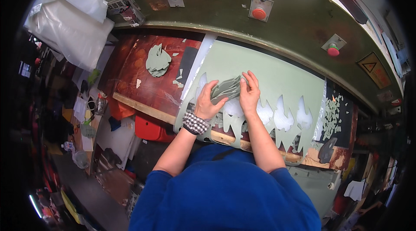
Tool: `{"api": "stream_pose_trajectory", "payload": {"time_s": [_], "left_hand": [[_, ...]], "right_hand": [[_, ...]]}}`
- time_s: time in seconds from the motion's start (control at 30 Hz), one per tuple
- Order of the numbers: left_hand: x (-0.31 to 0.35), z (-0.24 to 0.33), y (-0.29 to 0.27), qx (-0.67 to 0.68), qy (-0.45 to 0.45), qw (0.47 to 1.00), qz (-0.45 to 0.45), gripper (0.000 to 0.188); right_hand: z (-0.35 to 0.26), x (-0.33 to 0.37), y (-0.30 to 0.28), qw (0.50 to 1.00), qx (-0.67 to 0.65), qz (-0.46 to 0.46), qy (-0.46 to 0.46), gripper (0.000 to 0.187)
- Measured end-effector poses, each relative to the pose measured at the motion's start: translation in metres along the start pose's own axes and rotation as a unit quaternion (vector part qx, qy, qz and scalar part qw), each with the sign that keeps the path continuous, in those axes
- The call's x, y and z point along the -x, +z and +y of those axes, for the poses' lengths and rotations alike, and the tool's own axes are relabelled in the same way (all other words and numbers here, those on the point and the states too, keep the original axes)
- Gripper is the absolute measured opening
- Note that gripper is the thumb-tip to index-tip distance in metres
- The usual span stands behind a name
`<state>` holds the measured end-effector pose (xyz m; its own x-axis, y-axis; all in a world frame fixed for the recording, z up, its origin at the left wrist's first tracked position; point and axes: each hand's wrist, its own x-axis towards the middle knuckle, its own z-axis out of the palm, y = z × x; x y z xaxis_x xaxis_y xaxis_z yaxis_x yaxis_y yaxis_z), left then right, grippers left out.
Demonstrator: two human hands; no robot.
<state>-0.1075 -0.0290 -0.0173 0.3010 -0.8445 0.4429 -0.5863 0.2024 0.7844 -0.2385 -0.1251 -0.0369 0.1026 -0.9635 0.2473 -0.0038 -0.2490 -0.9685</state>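
Note:
A fanned stack of thin grey-green cut pieces point(226, 89) is held upright between my two hands. My left hand point(208, 101), with a checked band at its wrist, grips the stack's left side, thumb along the lower edge. On the other side my right hand point(250, 94) presses its fingers against the stack's right end. Beneath them lies a pale green sheet point(264, 64) with a row of pointed cut-out holes along its near side. To the left, another pile of grey-green cut pieces point(158, 62) rests on the worn dark red board point(130, 70).
Beyond the sheet runs a green machine beam with a red push button point(258, 13) and a second button point(333, 50). Small green scraps point(333, 117) are scattered at the right. Clear plastic bags point(73, 22) hang at the upper left; a red container point(149, 129) sits below the board.

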Motion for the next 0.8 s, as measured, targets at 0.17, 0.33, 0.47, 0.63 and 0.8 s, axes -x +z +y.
{"api": "stream_pose_trajectory", "payload": {"time_s": [0.17, 0.33, 0.47, 0.63, 0.8], "left_hand": [[-0.006, 0.004, -0.003, 0.021, -0.004, 0.999, -0.027, 0.056], [-0.008, 0.008, -0.003, 0.057, -0.056, 0.997, -0.025, 0.057], [-0.011, 0.011, 0.003, 0.107, -0.052, 0.993, 0.019, 0.042], [-0.016, 0.011, -0.018, 0.172, -0.215, 0.961, 0.024, 0.030], [-0.004, 0.024, -0.041, 0.263, -0.277, 0.923, 0.046, 0.030]], "right_hand": [[-0.009, -0.018, -0.013, 0.991, 0.048, -0.123, -0.033, 0.029], [-0.013, -0.005, -0.028, 0.945, 0.183, -0.248, -0.111, 0.040], [-0.014, 0.003, -0.027, 0.922, 0.243, -0.258, -0.154, 0.050], [-0.033, -0.006, -0.037, 0.994, 0.100, 0.011, -0.052, 0.024], [-0.070, 0.017, -0.029, 0.960, 0.191, -0.101, -0.177, 0.020]]}}
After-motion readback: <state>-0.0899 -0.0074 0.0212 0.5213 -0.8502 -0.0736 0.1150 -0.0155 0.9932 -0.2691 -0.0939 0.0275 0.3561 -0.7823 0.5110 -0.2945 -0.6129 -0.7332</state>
